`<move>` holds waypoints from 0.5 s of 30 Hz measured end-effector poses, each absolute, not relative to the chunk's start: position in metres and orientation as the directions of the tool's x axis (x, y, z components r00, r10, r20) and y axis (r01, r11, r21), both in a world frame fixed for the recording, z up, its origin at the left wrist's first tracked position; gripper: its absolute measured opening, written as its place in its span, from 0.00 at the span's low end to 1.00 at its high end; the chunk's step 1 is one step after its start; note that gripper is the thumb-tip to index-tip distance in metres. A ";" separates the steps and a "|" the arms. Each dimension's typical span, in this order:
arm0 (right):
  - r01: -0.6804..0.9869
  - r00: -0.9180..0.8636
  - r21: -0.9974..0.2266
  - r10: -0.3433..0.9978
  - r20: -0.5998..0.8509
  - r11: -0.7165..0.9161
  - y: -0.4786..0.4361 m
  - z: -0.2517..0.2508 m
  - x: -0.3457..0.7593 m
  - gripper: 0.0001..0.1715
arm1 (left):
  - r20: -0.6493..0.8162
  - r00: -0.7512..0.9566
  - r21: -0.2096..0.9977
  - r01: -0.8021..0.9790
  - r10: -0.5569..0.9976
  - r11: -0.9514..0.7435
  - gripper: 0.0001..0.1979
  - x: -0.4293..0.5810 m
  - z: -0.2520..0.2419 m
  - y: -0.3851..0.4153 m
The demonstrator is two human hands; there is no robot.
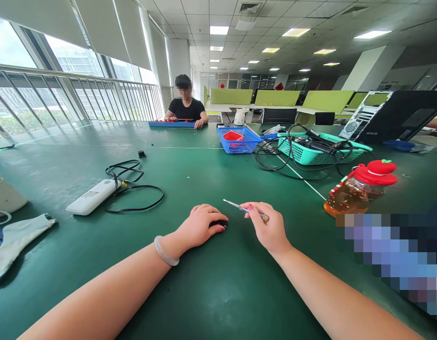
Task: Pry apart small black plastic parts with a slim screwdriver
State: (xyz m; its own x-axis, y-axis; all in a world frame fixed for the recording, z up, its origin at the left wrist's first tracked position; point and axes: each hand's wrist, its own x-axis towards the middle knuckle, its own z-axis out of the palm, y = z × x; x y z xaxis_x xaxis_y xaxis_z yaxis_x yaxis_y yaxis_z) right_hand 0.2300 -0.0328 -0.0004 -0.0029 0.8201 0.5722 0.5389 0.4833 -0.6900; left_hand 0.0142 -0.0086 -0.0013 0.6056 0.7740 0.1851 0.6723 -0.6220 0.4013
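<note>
My left hand [200, 225], with a pale bangle [166, 251] on its wrist, rests on the green tabletop [218, 293]. Its fingers close over a small black object [220, 223] that is mostly hidden beneath them, so I cannot tell its kind. To the right, my right hand [269, 226] pinches a thin screwdriver [242, 208] between thumb and fingers. The screwdriver lies tilted, its slim shaft pointing left over the table and its brownish handle end toward my palm. Its tip is apart from the black object.
A white power bank [92, 197] with a black cable [133, 208] lies left. Further back stand a blue basket [239, 145], a teal basket [305, 156] of cables, and a red-lidded bottle [356, 193] at right. A person [188, 108] sits across the table.
</note>
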 end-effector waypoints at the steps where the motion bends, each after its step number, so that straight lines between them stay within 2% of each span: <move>1: 0.543 -0.012 -0.687 0.822 0.569 0.483 -0.034 0.000 0.229 0.19 | 0.181 0.611 0.400 0.670 0.771 -0.625 0.13 0.014 -0.001 -0.011; 10: 0.540 -0.057 -0.672 0.819 0.571 0.506 -0.037 0.004 0.227 0.19 | 0.084 0.704 0.402 0.624 0.706 -0.670 0.14 -0.062 0.012 -0.040; 15: 0.534 -0.050 -0.681 0.823 0.566 0.501 -0.037 0.004 0.225 0.18 | 0.029 0.540 0.329 0.790 0.841 -0.518 0.14 -0.152 0.020 -0.063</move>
